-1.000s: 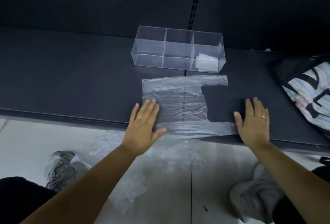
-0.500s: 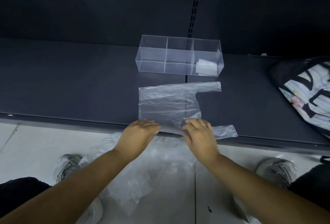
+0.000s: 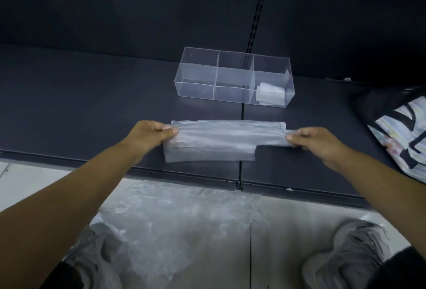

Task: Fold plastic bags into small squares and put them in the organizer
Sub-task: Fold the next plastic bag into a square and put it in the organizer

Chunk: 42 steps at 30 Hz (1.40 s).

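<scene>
We hold one thin, crinkly translucent plastic bag, folded into a long strip on the dark shelf, left hand pinching its left end, right hand its handle, near the clear three-compartment organizer holding one folded square.

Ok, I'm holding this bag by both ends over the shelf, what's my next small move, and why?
Probably lay the held edge down along the far edge of the bag and press it flat. Your left hand and right hand each pinch an end, and it is only a long strip, not yet a square.
</scene>
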{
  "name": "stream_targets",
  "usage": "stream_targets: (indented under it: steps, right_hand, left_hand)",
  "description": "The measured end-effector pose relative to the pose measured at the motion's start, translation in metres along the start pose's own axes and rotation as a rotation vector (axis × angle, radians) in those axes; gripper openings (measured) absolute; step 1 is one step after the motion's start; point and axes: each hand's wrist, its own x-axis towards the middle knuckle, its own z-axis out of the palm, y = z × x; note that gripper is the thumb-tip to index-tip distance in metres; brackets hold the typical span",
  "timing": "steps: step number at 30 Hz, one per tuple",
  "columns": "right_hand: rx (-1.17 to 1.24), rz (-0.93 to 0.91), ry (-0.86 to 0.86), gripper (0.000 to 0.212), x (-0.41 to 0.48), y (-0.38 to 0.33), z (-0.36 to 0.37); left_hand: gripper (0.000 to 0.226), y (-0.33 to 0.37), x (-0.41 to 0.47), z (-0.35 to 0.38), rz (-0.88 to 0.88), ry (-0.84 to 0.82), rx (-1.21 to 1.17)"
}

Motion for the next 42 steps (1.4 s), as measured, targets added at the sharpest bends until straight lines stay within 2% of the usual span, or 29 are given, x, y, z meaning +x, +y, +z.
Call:
stream_targets:
  steps: [4, 6, 10, 12, 13, 15, 17, 18, 20, 21, 22, 23, 25, 27, 29, 31, 34, 40, 42]
  right_hand:
    - [0.058, 0.06, 0.185, 0.013, 0.037, 0.006, 0.016]
    - [0.033, 0.081, 0.252, 0.022, 0.049, 0.012, 0.023]
    - [-0.077, 0.101, 0.379, 0.019, 0.061, 0.017, 0.031]
    - [-0.12, 0.105, 0.42, 0.02, 0.065, 0.017, 0.034]
    - [-0.126, 0.105, 0.435, 0.022, 0.066, 0.017, 0.035]
    - [-0.13, 0.111, 0.453, 0.023, 0.065, 0.017, 0.037]
    - [-0.15, 0.112, 0.482, 0.017, 0.062, 0.013, 0.041]
    - [-0.176, 0.1, 0.526, 0.019, 0.058, 0.009, 0.044]
    - [-0.288, -0.002, 0.665, 0.024, 0.047, -0.005, 0.06]
    - [-0.356, -0.122, 0.72, 0.022, 0.038, -0.015, 0.074]
    - [-0.399, -0.269, 0.721, 0.02, 0.029, -0.025, 0.092]
    - [-0.418, -0.416, 0.649, 0.023, 0.019, -0.036, 0.114]
    - [-0.444, -0.615, 0.361, 0.035, 0.004, -0.051, 0.161]
    - [-0.535, -0.657, 0.128, 0.044, -0.002, -0.056, 0.2]
    - [-0.65, -0.585, 0.035, 0.052, 0.006, -0.049, 0.216]
    - [-0.767, -0.497, 0.015, 0.058, 0.023, -0.035, 0.208]
    - [-0.905, -0.436, 0.074, 0.064, 0.045, -0.009, 0.172]
    - [-0.961, -0.189, 0.173, 0.063, 0.062, 0.028, 0.086]
    - [-0.936, -0.162, 0.225, 0.063, 0.057, 0.027, 0.073]
  left_hand:
    - [0.022, -0.01, 0.025, 0.015, -0.004, 0.146, -0.006]
    - [0.021, -0.013, 0.034, 0.021, 0.002, 0.186, 0.03]
    - [0.019, -0.016, 0.043, 0.028, 0.02, 0.276, 0.191]
    - [0.018, -0.013, 0.037, 0.034, 0.051, 0.392, 0.313]
    - [0.023, -0.012, 0.033, 0.038, 0.109, 0.478, 0.389]
    - [0.024, -0.009, 0.022, 0.048, 0.37, 0.566, 0.546]
    - [0.022, -0.011, 0.011, 0.061, 0.635, 0.473, 0.686]
    - [0.024, -0.015, 0.009, 0.068, 0.707, 0.394, 0.75]
    - [0.037, -0.024, 0.005, 0.077, 0.663, 0.215, 0.842]
    - [0.046, -0.029, 0.005, 0.079, 0.61, 0.153, 0.87]
    - [0.053, -0.036, 0.007, 0.08, 0.567, 0.113, 0.907]
    - [0.059, -0.041, 0.008, 0.082, 0.542, 0.091, 0.956]
    - [0.066, -0.048, 0.009, 0.084, 0.509, 0.07, 1.056]
    - [0.067, -0.05, 0.008, 0.085, 0.502, 0.047, 1.16]
    - [0.066, -0.052, 0.008, 0.084, 0.503, 0.047, 1.205]
    - [0.075, -0.049, 0.008, 0.083, 0.48, 0.055, 1.182]
    - [0.092, -0.048, 0.01, 0.078, 0.469, 0.055, 1.177]
    - [0.1, -0.049, 0.011, 0.067, 0.405, 0.051, 1.226]
    - [0.103, -0.046, 0.011, 0.066, 0.392, 0.055, 1.227]
